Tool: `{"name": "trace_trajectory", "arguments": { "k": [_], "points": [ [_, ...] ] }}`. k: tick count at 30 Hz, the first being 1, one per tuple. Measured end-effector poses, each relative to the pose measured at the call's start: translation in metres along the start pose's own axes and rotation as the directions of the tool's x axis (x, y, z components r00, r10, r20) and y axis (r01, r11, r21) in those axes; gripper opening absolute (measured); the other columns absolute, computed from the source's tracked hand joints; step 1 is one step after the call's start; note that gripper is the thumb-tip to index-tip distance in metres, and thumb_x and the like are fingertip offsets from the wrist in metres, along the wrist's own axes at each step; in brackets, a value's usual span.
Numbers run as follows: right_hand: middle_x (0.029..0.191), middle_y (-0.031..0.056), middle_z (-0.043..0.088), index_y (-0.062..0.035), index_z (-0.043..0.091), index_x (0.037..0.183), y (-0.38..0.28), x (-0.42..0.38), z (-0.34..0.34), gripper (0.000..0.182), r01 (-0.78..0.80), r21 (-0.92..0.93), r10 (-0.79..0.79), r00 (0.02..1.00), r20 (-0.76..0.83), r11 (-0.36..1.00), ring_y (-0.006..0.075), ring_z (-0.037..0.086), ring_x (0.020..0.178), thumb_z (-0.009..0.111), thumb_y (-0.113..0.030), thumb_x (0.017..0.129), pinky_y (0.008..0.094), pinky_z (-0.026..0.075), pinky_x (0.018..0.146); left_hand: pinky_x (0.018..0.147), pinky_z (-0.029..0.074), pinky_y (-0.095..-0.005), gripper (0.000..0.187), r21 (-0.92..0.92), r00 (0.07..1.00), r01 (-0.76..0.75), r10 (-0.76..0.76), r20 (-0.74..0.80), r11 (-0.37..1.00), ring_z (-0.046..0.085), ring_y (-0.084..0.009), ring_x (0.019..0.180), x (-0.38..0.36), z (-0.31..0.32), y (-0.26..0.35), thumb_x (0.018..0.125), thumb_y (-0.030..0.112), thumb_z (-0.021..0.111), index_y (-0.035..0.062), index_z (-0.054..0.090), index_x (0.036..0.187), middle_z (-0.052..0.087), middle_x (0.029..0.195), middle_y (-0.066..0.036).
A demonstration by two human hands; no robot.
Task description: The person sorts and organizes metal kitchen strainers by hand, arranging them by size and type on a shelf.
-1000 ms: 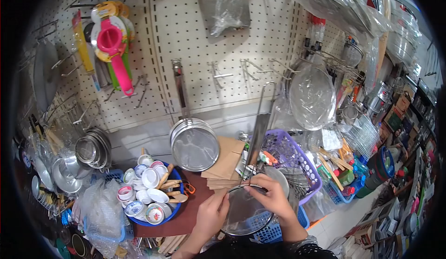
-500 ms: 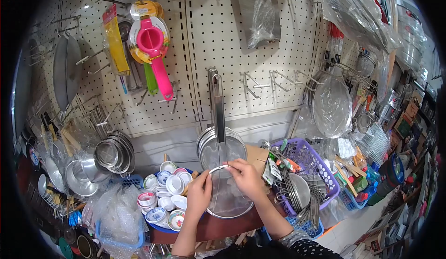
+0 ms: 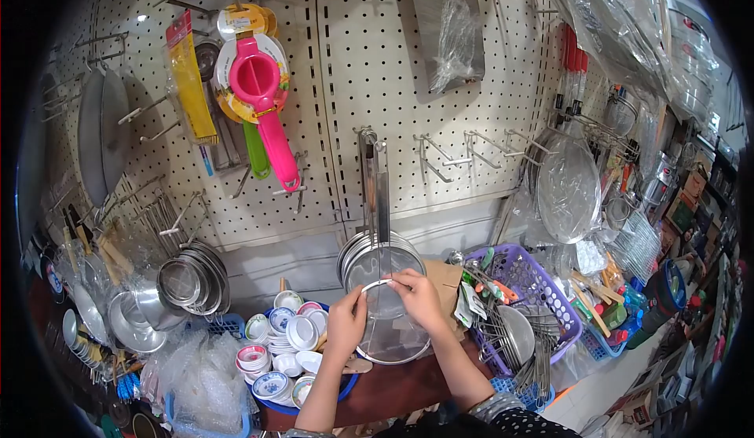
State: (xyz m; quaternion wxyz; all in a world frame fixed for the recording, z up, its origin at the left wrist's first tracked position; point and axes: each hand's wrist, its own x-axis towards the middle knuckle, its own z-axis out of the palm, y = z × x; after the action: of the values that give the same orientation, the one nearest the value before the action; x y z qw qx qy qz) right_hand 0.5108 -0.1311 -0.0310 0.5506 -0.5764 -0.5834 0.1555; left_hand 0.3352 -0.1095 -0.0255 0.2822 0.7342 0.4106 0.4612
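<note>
A round fine-mesh strainer [image 3: 397, 342] hangs down between my hands, in front of the pegboard's lower edge. My left hand [image 3: 346, 324] pinches the left part of its pale curved upper edge, fingers closed. On the right part of that edge, my right hand [image 3: 418, 300] is closed too, thumb and fingertips together near the middle. Just behind are several similar mesh strainers [image 3: 351, 259], hanging by long metal handles from a hook. Whether the held strainer has a handle is hard to make out.
Small patterned dishes [image 3: 301, 333] fill a blue basin at left, beside bubble wrap [image 3: 206, 371]. A purple basket [image 3: 567, 329] of metal utensils stands at right. Pans and sieves [image 3: 192, 277] hang at left; a pink squeezer [image 3: 255, 80] hangs above. A dark red surface [image 3: 377, 395] lies below.
The camera view has shifted slightly, so the wall goods sit lower in it. Both hands still grip the strainer's upper edge, its lower rim slightly higher in view.
</note>
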Motion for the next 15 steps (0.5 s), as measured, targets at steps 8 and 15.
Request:
{"name": "trace_trajectory", "arguments": {
  "k": [8,15],
  "points": [
    [0.094,0.0095,0.07,-0.0055,0.076,0.096,0.031,0.036,0.025,0.017,0.17,-0.014,-0.168,0.955,-0.245,0.985,0.0265,0.066,0.09,0.078,-0.01,0.079,0.0355,0.05,0.082,0.073,0.053,-0.0397,0.021,-0.052,0.971,0.0,-0.012,-0.237,0.999,0.07,-0.0363,0.079,0.029,0.033,-0.046,0.095,0.015,0.064,-0.0033,0.07,0.102,0.071,0.089,-0.021],
    [0.093,0.0043,0.067,-0.0099,0.075,0.086,0.058,0.064,0.05,0.013,0.235,-0.042,-0.23,0.874,-0.427,0.971,0.0246,0.061,0.097,0.082,-0.015,0.076,0.0375,0.042,0.087,0.076,0.044,-0.0383,0.01,0.14,0.851,-0.211,0.252,-0.461,0.967,0.057,-0.0277,0.083,0.058,0.059,-0.07,0.088,0.012,0.072,0.0027,0.067,0.089,0.061,0.085,-0.01]
  ]
}}
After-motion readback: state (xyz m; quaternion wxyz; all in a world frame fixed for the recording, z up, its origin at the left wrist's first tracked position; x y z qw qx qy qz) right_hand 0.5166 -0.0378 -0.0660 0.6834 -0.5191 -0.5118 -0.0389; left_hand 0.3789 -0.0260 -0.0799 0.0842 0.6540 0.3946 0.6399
